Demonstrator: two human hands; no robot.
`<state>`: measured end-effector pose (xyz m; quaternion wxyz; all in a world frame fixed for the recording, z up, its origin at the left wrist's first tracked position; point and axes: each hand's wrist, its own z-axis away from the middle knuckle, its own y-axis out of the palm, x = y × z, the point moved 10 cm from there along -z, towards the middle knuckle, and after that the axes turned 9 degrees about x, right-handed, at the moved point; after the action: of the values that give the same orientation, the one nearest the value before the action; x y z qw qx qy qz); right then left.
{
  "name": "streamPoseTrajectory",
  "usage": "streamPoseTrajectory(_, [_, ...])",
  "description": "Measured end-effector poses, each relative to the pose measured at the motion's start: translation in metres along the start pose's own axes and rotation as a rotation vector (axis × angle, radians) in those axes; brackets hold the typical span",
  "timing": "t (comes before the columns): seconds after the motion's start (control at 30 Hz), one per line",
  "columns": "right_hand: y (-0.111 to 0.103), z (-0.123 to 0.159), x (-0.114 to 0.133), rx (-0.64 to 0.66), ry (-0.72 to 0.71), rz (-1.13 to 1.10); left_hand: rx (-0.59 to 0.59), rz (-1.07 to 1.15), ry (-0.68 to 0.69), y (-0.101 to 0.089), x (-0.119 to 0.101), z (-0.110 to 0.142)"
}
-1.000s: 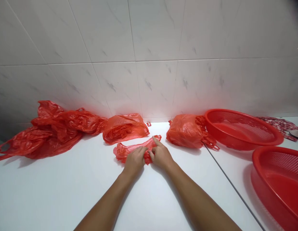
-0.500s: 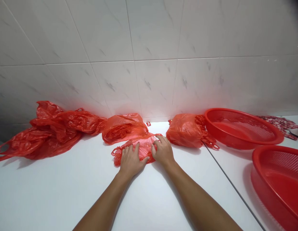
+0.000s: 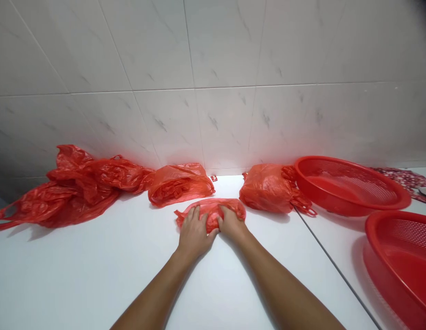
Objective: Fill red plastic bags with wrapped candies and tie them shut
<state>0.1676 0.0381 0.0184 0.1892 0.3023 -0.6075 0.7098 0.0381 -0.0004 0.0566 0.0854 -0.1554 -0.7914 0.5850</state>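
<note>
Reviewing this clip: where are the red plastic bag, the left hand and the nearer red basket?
Red plastic bag (image 3: 211,211): head view, on its bunched middle between the hands.
Left hand (image 3: 196,233): head view, on the back of the hand.
Nearer red basket (image 3: 388,215): head view, on its rim.

I see one head-worn view | forward and down | close on left hand (image 3: 195,234), right hand (image 3: 231,223) | flat white surface (image 3: 96,275), veined white tile wall (image 3: 226,123) beyond

White bench (image 3: 96,275), seam (image 3: 336,267) across right part. Along tiled wall: loose heap of red plastic bags (image 3: 75,188), bundled red bag (image 3: 180,185), small red tag (image 3: 213,178), second bundled red bag (image 3: 268,190). Front centre: crumpled red bag (image 3: 213,206). Right: two red plastic colanders (image 3: 350,160) (image 3: 398,213), touching-close; patterned red strip (image 3: 405,178) behind.
</note>
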Motion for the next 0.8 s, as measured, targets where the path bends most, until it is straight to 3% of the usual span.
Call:
streamPoseTrajectory(0.13, [-0.016, -0.001, -0.021, -0.037, 0.083, -0.012, 0.026, 0.042, 0.076, -0.003, -0.010, -0.002])
streamPoseTrajectory(0.27, [-0.013, -0.001, -0.023, -0.007, 0.080, -0.040, 0.095, 0.031, 0.044, -0.002, -0.006, -0.006])
streamPoseTrajectory(0.5, [0.017, 0.001, -0.019, 0.262, 0.066, -0.094, 0.113, -0.023, -0.151, -0.006, 0.029, -0.004])
streamPoseTrajectory(0.63, [0.022, 0.006, -0.018, 0.354, 0.091, -0.036, -0.032, 0.033, -0.069, -0.020, 0.027, -0.005])
streamPoseTrajectory(0.7, [0.020, 0.007, -0.016, 0.345, 0.081, 0.033, -0.112, 0.064, -0.003, -0.029, 0.019, -0.004])
streamPoseTrajectory(0.8, [0.016, 0.005, -0.012, 0.291, 0.068, 0.143, -0.136, 0.106, 0.115, -0.030, -0.001, -0.003])
